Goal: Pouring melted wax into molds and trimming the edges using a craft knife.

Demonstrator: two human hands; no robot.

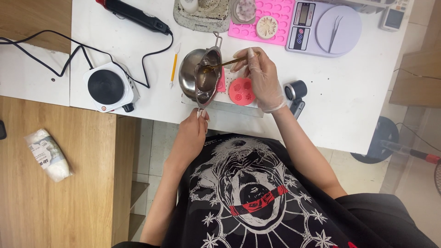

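Right at the near edge of the white bench (358, 105), the left hand (193, 133) has its grip pinched around the end of the handle of a small steel melting pot (200, 73), which is tipped up on its side just above the bench. Across from it, the gloved right hand (261, 76) is clenched on a thin wooden stick (225, 63) whose tip reaches into the pot, where an amber liquid shows. Just right of the pot, partly under the right hand, lies a round pink mould (242, 91) on a white board. Left of the pot stand a small electric hotplate (109, 87) and a yellow pencil-like tool (174, 66); its black cable loops further left. Behind the pot, at the bench's far edge, sit a pink silicone tray (275, 18) and, to its right, a digital scale (324, 27) with tweezers on its platform. A heat gun (133, 14) lies behind the hotplate.
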